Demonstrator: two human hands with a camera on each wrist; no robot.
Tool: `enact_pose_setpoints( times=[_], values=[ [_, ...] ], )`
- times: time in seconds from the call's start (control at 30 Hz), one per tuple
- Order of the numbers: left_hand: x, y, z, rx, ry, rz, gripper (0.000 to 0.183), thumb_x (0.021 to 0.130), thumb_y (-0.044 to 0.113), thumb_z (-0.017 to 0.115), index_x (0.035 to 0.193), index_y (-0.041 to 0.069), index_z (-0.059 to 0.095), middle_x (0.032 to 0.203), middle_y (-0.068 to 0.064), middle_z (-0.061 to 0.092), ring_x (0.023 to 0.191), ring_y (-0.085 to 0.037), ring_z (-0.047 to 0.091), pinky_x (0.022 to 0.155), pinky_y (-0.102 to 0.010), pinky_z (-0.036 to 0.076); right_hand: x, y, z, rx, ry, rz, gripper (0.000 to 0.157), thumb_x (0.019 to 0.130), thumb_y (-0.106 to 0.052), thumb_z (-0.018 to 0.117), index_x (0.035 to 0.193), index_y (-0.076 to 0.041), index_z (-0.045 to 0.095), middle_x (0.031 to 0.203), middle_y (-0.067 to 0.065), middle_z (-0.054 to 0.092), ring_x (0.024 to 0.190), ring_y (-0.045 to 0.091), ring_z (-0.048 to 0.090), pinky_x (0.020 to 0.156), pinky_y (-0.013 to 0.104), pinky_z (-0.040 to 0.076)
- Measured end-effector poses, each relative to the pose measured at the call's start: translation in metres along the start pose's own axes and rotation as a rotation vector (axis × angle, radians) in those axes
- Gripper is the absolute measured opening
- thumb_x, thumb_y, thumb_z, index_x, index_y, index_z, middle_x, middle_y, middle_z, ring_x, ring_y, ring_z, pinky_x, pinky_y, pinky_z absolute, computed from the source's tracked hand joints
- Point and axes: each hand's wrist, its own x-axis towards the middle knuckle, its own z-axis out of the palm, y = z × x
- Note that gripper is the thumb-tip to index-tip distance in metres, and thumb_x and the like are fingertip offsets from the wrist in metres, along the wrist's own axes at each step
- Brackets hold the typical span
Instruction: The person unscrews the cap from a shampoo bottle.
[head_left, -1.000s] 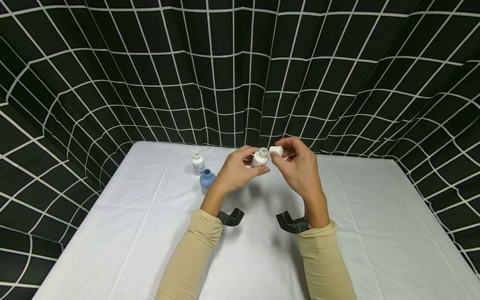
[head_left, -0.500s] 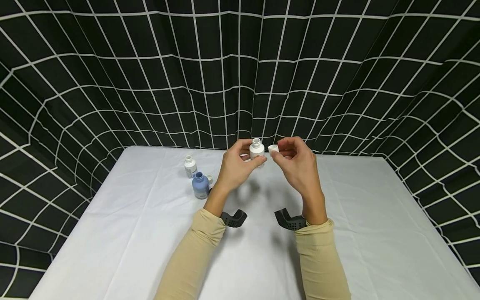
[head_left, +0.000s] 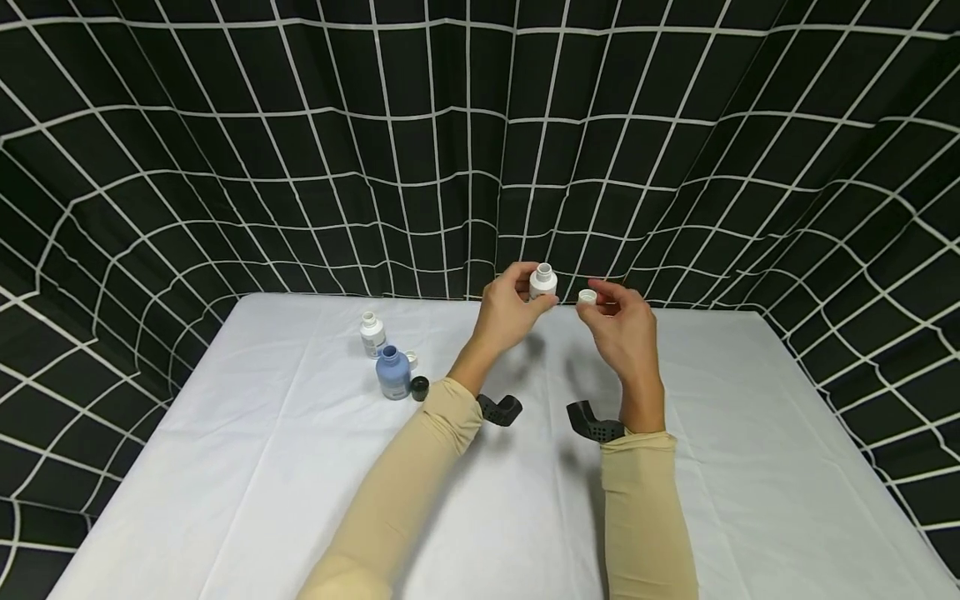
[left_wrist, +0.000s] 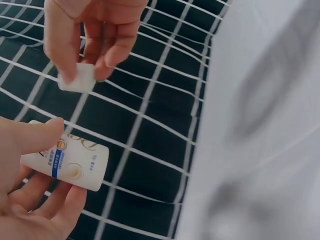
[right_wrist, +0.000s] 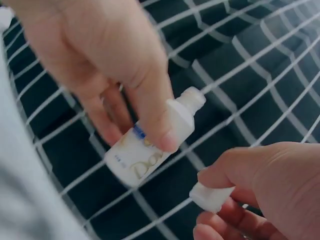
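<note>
My left hand [head_left: 512, 307] grips a small white bottle [head_left: 543, 280] around its body, above the far part of the table. The bottle's neck is uncapped, and its label [left_wrist: 70, 159] shows in the left wrist view. Just to the right, my right hand [head_left: 621, 329] pinches a white cap [head_left: 587, 297] between thumb and fingers, its hollow side facing up. A gap separates cap and bottle; in the right wrist view the bottle's bare threaded neck [right_wrist: 192, 100] stands apart from the cap [right_wrist: 210, 196].
Left of my forearms, an uncapped blue bottle [head_left: 393, 373] and an uncapped white bottle [head_left: 372, 335] stand on the white-covered table [head_left: 247, 467]. Beside them lie a black cap [head_left: 420, 387] and a white cap [head_left: 412, 359]. A black gridded curtain [head_left: 450, 150] hangs behind.
Both hands have moved rightward in the head view, the left with the bottle and the right with the cap. The cap has turned its hollow side up. The head view has shifted slightly.
</note>
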Motion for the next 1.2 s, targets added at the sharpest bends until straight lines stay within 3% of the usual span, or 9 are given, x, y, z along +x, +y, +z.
enact_pose_setpoints(
  times=[0.07,0.27,0.4,0.63,0.97,1.2],
  values=[
    [0.005,-0.005,0.007,0.008,-0.011,-0.022,0.051,0.085,0.015,0.083,0.131,0.007,0.062,0.117,-0.011,0.071,0.106,-0.019,0.069,0.091,-0.025,0.058,0.003,0.010,0.003,-0.019,-0.009,0.037,0.037,0.091,-0.017,0.067,0.127,-0.005,0.071,0.111,0.018,0.066,0.100,0.026,0.066,0.076,0.021,0.046],
    [0.010,-0.015,0.020,0.034,-0.033,-0.095,0.052,0.086,0.015,0.083,0.133,0.007,0.062,0.120,-0.012,0.071,0.107,-0.022,0.070,0.093,-0.028,0.058,0.013,0.041,0.014,0.005,-0.049,0.182,0.037,0.090,-0.021,0.071,0.124,-0.006,0.068,0.114,0.015,0.071,0.085,0.004,0.060,0.072,0.017,0.045],
    [0.012,-0.022,0.027,0.057,-0.066,-0.121,0.052,0.087,0.014,0.082,0.134,0.006,0.062,0.121,-0.011,0.071,0.109,-0.024,0.069,0.095,-0.030,0.056,0.017,0.054,0.019,-0.030,-0.066,0.217,0.039,0.090,-0.022,0.071,0.125,-0.004,0.067,0.112,0.016,0.070,0.090,0.014,0.063,0.076,0.022,0.045],
    [0.012,-0.038,0.042,0.068,-0.109,-0.160,0.050,0.087,0.009,0.080,0.133,0.005,0.061,0.126,-0.013,0.069,0.112,-0.026,0.070,0.094,-0.029,0.057,0.018,0.075,0.032,-0.138,-0.168,0.243,0.041,0.091,-0.020,0.069,0.127,0.000,0.064,0.114,0.020,0.069,0.102,0.030,0.064,0.080,0.029,0.046],
    [0.009,-0.049,0.050,0.123,-0.142,-0.186,0.053,0.087,0.009,0.079,0.136,0.003,0.059,0.129,-0.015,0.066,0.113,-0.026,0.070,0.094,-0.032,0.057,0.017,0.090,0.043,-0.163,-0.241,0.257,0.042,0.089,-0.020,0.068,0.125,-0.001,0.065,0.105,0.014,0.067,0.094,0.024,0.061,0.073,0.023,0.043],
    [0.005,-0.054,0.056,0.115,-0.160,-0.199,0.051,0.087,0.007,0.079,0.134,0.002,0.059,0.127,-0.016,0.066,0.109,-0.026,0.070,0.093,-0.031,0.057,0.014,0.091,0.047,-0.197,-0.254,0.263,0.040,0.088,-0.018,0.067,0.123,0.000,0.064,0.104,0.014,0.065,0.094,0.026,0.059,0.075,0.027,0.043]
  ],
)
